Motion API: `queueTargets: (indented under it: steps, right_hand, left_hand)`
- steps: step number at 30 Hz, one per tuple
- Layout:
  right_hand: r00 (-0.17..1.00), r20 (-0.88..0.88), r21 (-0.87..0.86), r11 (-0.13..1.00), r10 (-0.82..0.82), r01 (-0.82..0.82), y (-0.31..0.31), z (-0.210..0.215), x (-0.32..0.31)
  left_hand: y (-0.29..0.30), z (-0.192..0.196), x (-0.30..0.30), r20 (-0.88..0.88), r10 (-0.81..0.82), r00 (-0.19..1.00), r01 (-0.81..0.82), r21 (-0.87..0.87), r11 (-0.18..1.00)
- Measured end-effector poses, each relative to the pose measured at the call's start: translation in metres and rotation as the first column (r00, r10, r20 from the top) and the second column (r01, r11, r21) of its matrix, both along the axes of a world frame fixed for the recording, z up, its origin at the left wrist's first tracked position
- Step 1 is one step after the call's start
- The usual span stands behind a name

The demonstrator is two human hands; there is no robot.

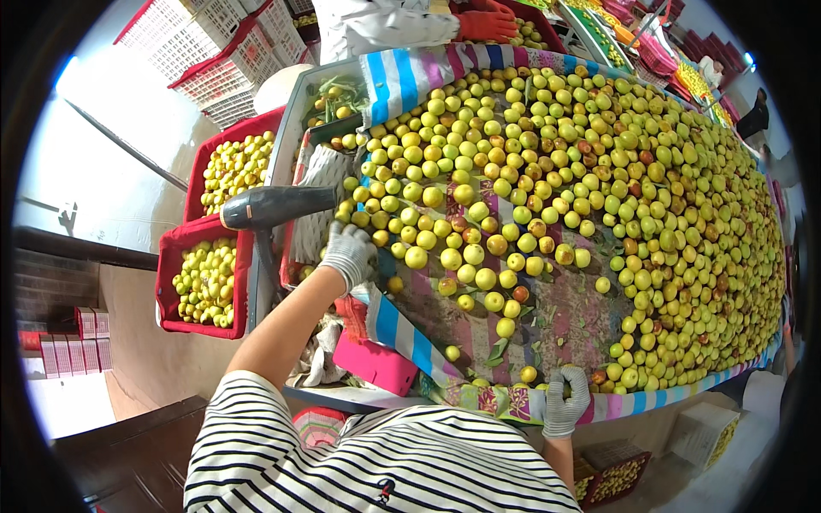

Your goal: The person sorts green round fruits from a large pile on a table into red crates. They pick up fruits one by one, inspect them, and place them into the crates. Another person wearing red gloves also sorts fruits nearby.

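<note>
Yellow-green jujubes point(547, 162), some with brown patches, cover a large table lined with striped cloth point(409, 338). My left hand point(349, 254), in a pale grey knitted glove, is over the left end, fingers stretched forward among the nearest jujubes. Just beyond it lies a black hair-dryer-shaped thing point(282, 205), pointing over white netting point(318, 205). At the table's near edge is my right hand point(566, 402), gloved alike, against the cloth rim. Its fingers are curled in; whatever may be inside them is hidden. A few loose jujubes lie close to it.
Two red-lined crates point(171, 274) of jujubes stand left of the table. A pink rectangular case point(375, 361) rests by the near left corner. Across the table, a person's red-gloved hand point(486, 24) is over another container. Stacked white crates point(231, 73) rise at far left.
</note>
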State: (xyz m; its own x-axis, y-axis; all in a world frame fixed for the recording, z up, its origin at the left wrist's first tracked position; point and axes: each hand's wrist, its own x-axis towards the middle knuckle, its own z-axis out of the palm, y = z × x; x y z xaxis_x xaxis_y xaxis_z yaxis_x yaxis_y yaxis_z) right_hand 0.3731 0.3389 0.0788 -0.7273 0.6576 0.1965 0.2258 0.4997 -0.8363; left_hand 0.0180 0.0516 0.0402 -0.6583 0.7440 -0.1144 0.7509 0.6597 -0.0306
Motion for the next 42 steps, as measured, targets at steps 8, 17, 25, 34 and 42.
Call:
queueTargets:
  steps: [8, 17, 25, 34, 42]
  right_hand:
    - [0.999, -0.006, 0.049, 0.998, 0.036, -0.035, 0.002, 0.003, -0.003]
    - [0.997, 0.072, 0.061, 0.997, 0.032, -0.036, -0.004, 0.011, -0.009]
    - [0.996, 0.075, 0.053, 0.997, 0.051, -0.055, -0.001, 0.006, -0.006]
    - [0.996, 0.075, -0.006, 0.999, 0.052, -0.051, -0.001, 0.004, -0.005]
    - [0.996, 0.083, -0.025, 0.999, 0.045, -0.043, 0.003, -0.007, 0.005]
  left_hand:
    - [0.161, 0.028, 0.117, 0.319, -0.382, 0.867, 0.091, 0.652, 0.752]
    - [0.294, -0.021, 0.075, 0.130, -0.209, 0.969, 0.115, 0.511, 0.852]
    - [0.238, -0.013, 0.023, 0.094, -0.173, 0.980, 0.140, 0.287, 0.948]
    - [0.157, 0.009, 0.075, 0.442, -0.145, 0.885, -0.208, 0.654, 0.727]
    - [0.011, 0.087, -0.052, 0.369, -0.690, 0.623, -0.749, 0.026, -0.662]
